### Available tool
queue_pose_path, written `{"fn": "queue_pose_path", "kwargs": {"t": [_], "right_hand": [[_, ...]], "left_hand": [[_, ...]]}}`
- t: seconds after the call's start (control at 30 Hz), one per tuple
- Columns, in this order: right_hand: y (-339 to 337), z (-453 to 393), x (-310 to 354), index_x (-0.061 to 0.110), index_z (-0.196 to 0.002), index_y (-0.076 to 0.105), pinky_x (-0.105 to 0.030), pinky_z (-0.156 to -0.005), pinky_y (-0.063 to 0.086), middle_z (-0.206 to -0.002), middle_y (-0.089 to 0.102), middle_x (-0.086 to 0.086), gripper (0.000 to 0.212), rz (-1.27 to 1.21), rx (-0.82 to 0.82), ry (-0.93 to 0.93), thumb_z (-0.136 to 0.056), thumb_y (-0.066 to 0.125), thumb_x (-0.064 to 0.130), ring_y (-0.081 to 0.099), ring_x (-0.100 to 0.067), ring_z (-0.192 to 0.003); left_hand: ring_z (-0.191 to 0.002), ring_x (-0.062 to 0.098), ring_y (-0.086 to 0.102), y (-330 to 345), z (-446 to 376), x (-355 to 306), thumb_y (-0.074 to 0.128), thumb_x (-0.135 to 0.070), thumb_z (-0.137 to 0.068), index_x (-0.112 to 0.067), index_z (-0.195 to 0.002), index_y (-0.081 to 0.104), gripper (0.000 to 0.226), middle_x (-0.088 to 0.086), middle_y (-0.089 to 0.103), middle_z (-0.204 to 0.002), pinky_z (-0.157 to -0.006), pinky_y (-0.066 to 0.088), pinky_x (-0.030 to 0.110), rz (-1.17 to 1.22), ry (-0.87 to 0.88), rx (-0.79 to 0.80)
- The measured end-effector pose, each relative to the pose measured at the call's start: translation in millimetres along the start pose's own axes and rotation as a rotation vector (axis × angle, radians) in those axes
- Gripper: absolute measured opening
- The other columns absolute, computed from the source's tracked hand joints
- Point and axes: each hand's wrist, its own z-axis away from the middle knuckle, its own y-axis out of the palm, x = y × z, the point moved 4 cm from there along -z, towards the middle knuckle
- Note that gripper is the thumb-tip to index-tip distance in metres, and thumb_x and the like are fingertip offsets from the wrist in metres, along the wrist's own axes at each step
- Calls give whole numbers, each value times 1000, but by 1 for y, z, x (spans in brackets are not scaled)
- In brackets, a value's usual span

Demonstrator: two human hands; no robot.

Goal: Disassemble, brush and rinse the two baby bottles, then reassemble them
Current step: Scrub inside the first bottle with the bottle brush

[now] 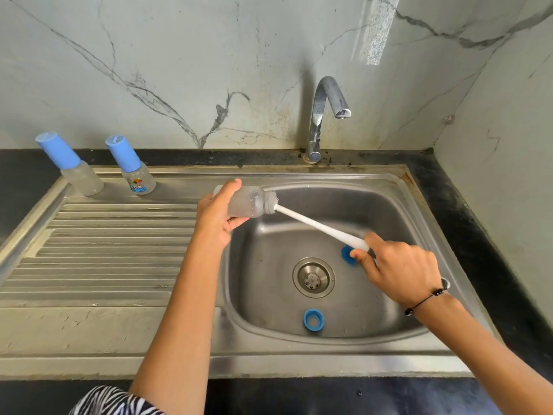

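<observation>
Brushing of an open bottle over the sink. The left hand (216,217) holds the clear bottle (244,202), fingers and thumb curled round its base end, so that this grip is closed on the body; the bottle lies nearly level above the basin's left rim, its long axis running left to right with the neck toward the right hand. The right hand (398,272) pinches the lower end of the white brush (320,225), whose handle slants up and leftward from that grip to the bottle mouth, where bristles show at the neck. The brush axis thus meets the bottle axis at a shallow angle; in judgement, any further stroke calls for the handle to line up with the neck, and the right hand supplies the travel while the left steadies. Two blue parts lie in the sink (398,187): a ring (313,319) near the front wall, and a second piece (347,253) partly hidden by the right hand. Two capped bottles (131,166) stand on the drainboard at the rear left, well apart from both hands. The tap (324,115) shows no running water.
</observation>
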Motion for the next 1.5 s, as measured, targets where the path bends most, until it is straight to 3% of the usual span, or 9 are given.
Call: {"fn": "queue_pose_path", "kwargs": {"t": [0.2, 0.43, 0.6, 0.73, 0.93, 1.07, 1.17, 1.37, 1.5], "right_hand": [[-7, 1, 4, 22, -101, 47, -29, -55, 44, -72, 57, 4, 43, -89, 0, 27, -94, 25, 58, 65, -24, -73], [-17, -5, -5, 12, -72, 54, -13, -40, 19, -45, 49, 0, 46, 43, -282, -146, -90, 34, 50, 44, -24, -28], [-21, -6, -5, 18, -89, 48, -22, -42, 29, -56, 47, 6, 45, 29, -150, -105, -93, 25, 56, 59, -23, -52], [-20, 0, -1, 24, -88, 39, -22, -43, 22, -57, 35, 9, 39, -76, 6, -45, -92, 23, 59, 57, -22, -66], [-19, 12, -4, 28, -88, 36, -25, -51, 32, -59, 37, 8, 36, -48, 66, 19, -92, 22, 61, 56, -21, -69], [-21, 12, -14, 31, -84, 35, -29, -59, 43, -65, 43, 9, 27, -178, 127, 65, -93, 32, 57, 54, -20, -72], [-32, 5, -24, 30, -81, 45, -25, -51, 35, -68, 48, 11, 27, -240, 189, 70, -92, 40, 54, 51, -16, -71], [-53, 10, -30, 15, -75, 58, -14, -48, 5, -58, 52, 1, 33, 142, -204, -97, -91, 46, 42, 51, -26, -43], [-54, 12, -37, 12, -72, 62, -11, -53, 4, -55, 53, -2, 39, 113, -244, -86, -86, 41, 42, 52, -27, -42]], "left_hand": [[-91, 21, 60, -5, -1, -6, 58, -39, -92, -26, -92, 56, 13, 3, 56, -105, -55, 58, 32, -148, 68, 101], [-41, 20, 55, -12, 6, -8, 52, -40, -92, -12, -95, 56, 28, 14, 59, -67, -37, 42, 20, -492, -139, 136], [-57, 20, 53, -7, 10, -11, 53, -39, -93, -15, -96, 59, 25, 9, 60, -78, -39, 40, 19, -255, -115, 288], [-53, 16, 52, -3, 12, -13, 52, -42, -85, -30, -108, 60, 27, 3, 61, -91, -38, 39, 17, -61, 12, 501], [-63, 16, 57, -8, 11, -3, 59, -38, -89, -17, -91, 57, 20, 5, 58, -81, -39, 43, 18, -131, -34, 251], [-62, 19, 56, -7, 14, 8, 60, -36, -89, -16, -91, 57, 21, 7, 58, -81, -39, 43, 20, -160, -58, 254], [-57, 19, 57, -8, 15, 14, 62, -36, -88, -14, -96, 59, 23, 10, 59, -84, -40, 44, 22, -166, -71, 264], [-55, 21, 49, -13, 10, 7, 61, -33, -89, -13, -93, 56, 22, 8, 57, -74, -36, 32, 18, -182, -100, 189], [-56, 21, 50, -21, 5, 0, 60, -35, -89, -14, -91, 55, 21, 9, 56, -75, -35, 33, 18, -205, -77, 128]]}}
